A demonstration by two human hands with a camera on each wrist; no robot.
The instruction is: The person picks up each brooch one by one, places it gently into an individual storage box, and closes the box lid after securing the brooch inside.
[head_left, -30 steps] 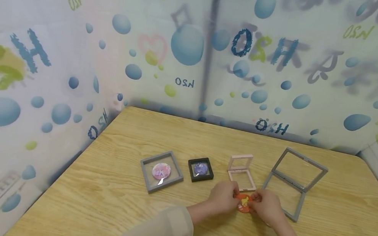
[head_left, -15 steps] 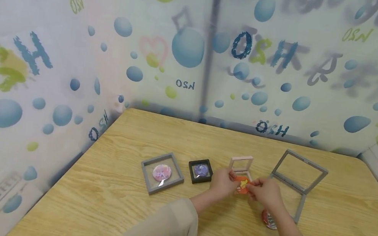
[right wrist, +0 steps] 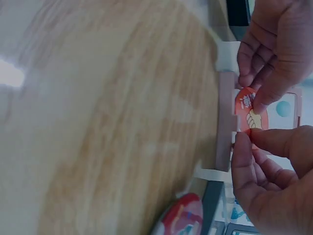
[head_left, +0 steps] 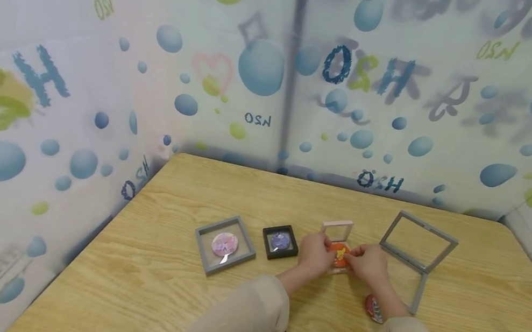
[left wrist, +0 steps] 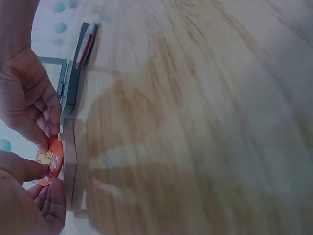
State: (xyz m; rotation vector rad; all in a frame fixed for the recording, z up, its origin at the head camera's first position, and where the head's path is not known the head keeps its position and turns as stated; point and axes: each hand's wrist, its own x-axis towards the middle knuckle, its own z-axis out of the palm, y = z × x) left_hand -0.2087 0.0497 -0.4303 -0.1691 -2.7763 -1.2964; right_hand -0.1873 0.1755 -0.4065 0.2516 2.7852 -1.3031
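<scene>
Orange badge (head_left: 339, 255), held in two hands at pink frame (right wrist: 225, 107)

Item, orange badge: round, with a yellow figure on its face; tilted, at the base of the pink frame. Whether it touches the base cannot be told.

Item, left hand (head_left: 316, 255): pinches the badge's left side, thumb on the face, fingers at the edge; no gap in the grip beyond the badge's thickness.

Item, right hand (head_left: 369, 263): pinches the opposite side in like manner, thumb on the face.

Item, pink frame: small, hinged, its clear-windowed lid standing raised behind the badge; base on the table (head_left: 136, 293), partly hidden by the hands.

Item, large grey frame (head_left: 403, 259): right of the pink frame, lid tilted up, lower part partly behind the right forearm.

Item, red badge (head_left: 374, 308): beside the right forearm, near the large grey frame's near end.

Item, black frame (head_left: 284, 254): square, left of the left hand, showing a purple badge (head_left: 280, 240).

Item, grey display frame (head_left: 231, 264): farther left, lying flat, showing a pink badge (head_left: 224, 245).

Item, backdrop (head_left: 310, 111): pale, printed with blue and green drops and lettering.

Item, sleeves (head_left: 245, 315): beige, on both arms.
</scene>
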